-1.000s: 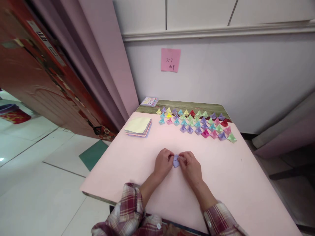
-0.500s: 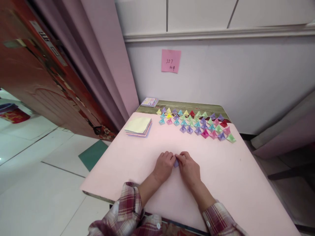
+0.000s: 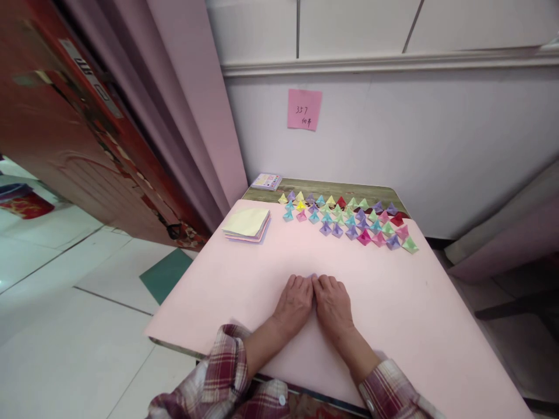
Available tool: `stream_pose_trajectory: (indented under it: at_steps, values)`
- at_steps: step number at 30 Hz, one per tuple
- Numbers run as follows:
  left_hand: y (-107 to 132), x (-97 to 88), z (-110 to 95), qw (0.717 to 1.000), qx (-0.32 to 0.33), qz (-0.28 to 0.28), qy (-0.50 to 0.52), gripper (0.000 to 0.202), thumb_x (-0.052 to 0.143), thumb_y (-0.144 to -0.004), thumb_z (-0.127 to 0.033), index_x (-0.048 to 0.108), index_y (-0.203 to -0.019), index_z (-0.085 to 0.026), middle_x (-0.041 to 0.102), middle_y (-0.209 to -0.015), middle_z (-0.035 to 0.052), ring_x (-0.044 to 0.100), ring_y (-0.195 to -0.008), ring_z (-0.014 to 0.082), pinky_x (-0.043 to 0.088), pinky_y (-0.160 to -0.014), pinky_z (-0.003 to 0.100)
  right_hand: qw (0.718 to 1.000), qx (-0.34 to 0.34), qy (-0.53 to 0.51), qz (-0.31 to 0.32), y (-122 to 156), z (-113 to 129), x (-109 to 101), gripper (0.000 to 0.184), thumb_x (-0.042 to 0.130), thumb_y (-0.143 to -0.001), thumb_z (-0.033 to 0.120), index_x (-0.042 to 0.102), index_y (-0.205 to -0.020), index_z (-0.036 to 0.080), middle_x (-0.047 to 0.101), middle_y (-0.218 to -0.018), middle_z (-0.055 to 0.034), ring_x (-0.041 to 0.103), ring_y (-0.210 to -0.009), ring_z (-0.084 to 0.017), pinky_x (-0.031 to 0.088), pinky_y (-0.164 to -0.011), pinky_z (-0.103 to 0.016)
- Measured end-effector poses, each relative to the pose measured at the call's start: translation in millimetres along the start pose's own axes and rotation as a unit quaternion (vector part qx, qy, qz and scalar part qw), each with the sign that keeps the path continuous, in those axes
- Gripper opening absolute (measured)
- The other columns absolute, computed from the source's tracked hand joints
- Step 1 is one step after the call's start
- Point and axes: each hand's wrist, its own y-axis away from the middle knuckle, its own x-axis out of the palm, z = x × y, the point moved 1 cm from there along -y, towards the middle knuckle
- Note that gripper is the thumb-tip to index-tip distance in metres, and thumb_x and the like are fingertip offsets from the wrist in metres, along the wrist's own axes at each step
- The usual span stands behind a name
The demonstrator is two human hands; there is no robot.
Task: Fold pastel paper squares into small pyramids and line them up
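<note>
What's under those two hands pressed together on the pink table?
Only a sliver of lilac paper peeks out where the left hand and right hand meet. The rest of it is covered, so its shape cannot be seen.

A white wall (image 3: 393, 145) stands behind the pink worktop (image 3: 244, 273), with a small pink note (image 3: 304, 109) stuck on it. A long lilac curtain (image 3: 196, 105) hangs on the left, next to a red-brown door (image 3: 56, 145). The floor (image 3: 65, 326) has shiny white tiles, and a green mat (image 3: 166, 273) lies on it.
</note>
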Motion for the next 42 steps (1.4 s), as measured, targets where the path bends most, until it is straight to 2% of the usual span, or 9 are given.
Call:
stream_pose_trajectory:
  at_steps: [8,11,14,21,27,31,36,39,42]
  values:
    - [-1.6,2.7,-1.8,1.000,-0.001,0.013,-0.008,0.045,0.034,-0.087,-0.004,0.045,-0.131,-0.012,0.059,-0.105,0.0111,0.053,-0.098,0.0242,0.037,-0.099,0.044,0.999,0.024,-0.041,0.007,-2.2,-4.3,-0.3,0.028,0.049,-0.086,0.009,0.063,-0.108,0.019,0.063,-0.090,-0.0081,0.054,-0.081,-0.022,0.037,-0.070,-0.033]
    - [-0.9,-0.2,1.2,1.000,0.004,0.014,0.013,0.041,0.037,-0.085,-0.002,0.050,-0.122,-0.012,0.058,-0.096,0.0094,0.052,-0.092,0.0237,0.040,-0.094,0.042,0.986,0.086,-0.139,0.018,-10.7,-19.9,-3.4,0.020,0.050,-0.089,0.017,0.066,-0.096,0.025,0.065,-0.088,-0.0039,0.059,-0.080,-0.018,0.037,-0.065,-0.027]
    - [1.3,-4.4,4.5,0.999,0.004,0.009,0.032,0.042,0.038,-0.082,0.000,0.051,-0.120,-0.013,0.057,-0.093,0.0089,0.051,-0.090,0.0237,0.040,-0.091,0.041,0.963,0.171,-0.203,0.051,-22.4,-32.8,-6.1,0.012,0.060,-0.081,0.024,0.065,-0.091,0.024,0.067,-0.078,-0.0014,0.061,-0.072,-0.016,0.036,-0.059,-0.025]
    - [7.5,-3.6,8.5,0.995,-0.026,-0.027,0.096,0.038,0.039,-0.086,-0.004,0.052,-0.118,-0.017,0.057,-0.099,0.0090,0.051,-0.096,0.0235,0.041,-0.089,0.041,0.951,0.235,-0.158,0.123,-43.3,-31.6,-13.9,0.021,0.069,-0.068,0.043,0.066,-0.075,0.024,0.071,-0.077,-0.0056,0.064,-0.074,-0.023,0.033,-0.055,-0.027]
    - [9.8,-2.0,13.0,0.985,-0.040,-0.063,0.156,0.038,0.040,-0.083,-0.003,0.056,-0.116,-0.016,0.060,-0.104,0.0098,0.052,-0.098,0.0236,0.042,-0.091,0.043,0.930,0.265,-0.190,0.168,-44.9,-29.0,-22.6,0.015,0.072,-0.063,0.039,0.066,-0.063,0.026,0.069,-0.069,-0.0023,0.062,-0.064,-0.019,0.031,-0.051,-0.025]
    - [10.8,-2.0,16.4,0.972,-0.060,-0.075,0.214,0.042,0.041,-0.084,-0.004,0.053,-0.122,-0.017,0.062,-0.108,0.0098,0.053,-0.100,0.0230,0.043,-0.093,0.043,0.929,0.267,-0.208,0.148,-39.5,-23.3,-25.6,0.014,0.070,-0.066,0.034,0.063,-0.059,0.024,0.067,-0.069,0.0002,0.059,-0.063,-0.015,0.029,-0.051,-0.024]
    - [10.6,1.3,25.7,0.931,-0.133,-0.107,0.322,0.037,0.048,-0.087,-0.017,0.053,-0.124,-0.019,0.064,-0.106,0.0089,0.057,-0.099,0.0217,0.045,-0.091,0.042,0.918,0.261,-0.283,0.091,-24.4,-20.7,-20.7,0.010,0.066,-0.070,0.029,0.061,-0.064,0.024,0.065,-0.063,0.0027,0.057,-0.060,-0.014,0.031,-0.052,-0.023]
    - [4.6,2.0,32.4,0.876,-0.215,-0.123,0.413,0.032,0.054,-0.086,-0.026,0.058,-0.116,-0.018,0.065,-0.105,0.0089,0.060,-0.095,0.0201,0.048,-0.089,0.038,0.876,0.282,-0.388,0.049,-16.2,-25.5,-12.4,0.012,0.067,-0.070,0.034,0.063,-0.071,0.023,0.066,-0.064,0.0022,0.058,-0.057,-0.014,0.035,-0.051,-0.023]
    - [-6.1,-1.1,34.0,0.810,-0.271,-0.093,0.512,0.031,0.061,-0.081,-0.033,0.063,-0.107,-0.016,0.068,-0.097,0.0082,0.063,-0.088,0.0187,0.050,-0.082,0.033,0.814,0.303,-0.495,0.003,-11.4,-30.2,-7.4,0.023,0.070,-0.067,0.043,0.064,-0.071,0.021,0.067,-0.062,-0.0007,0.058,-0.054,-0.015,0.037,-0.049,-0.024]
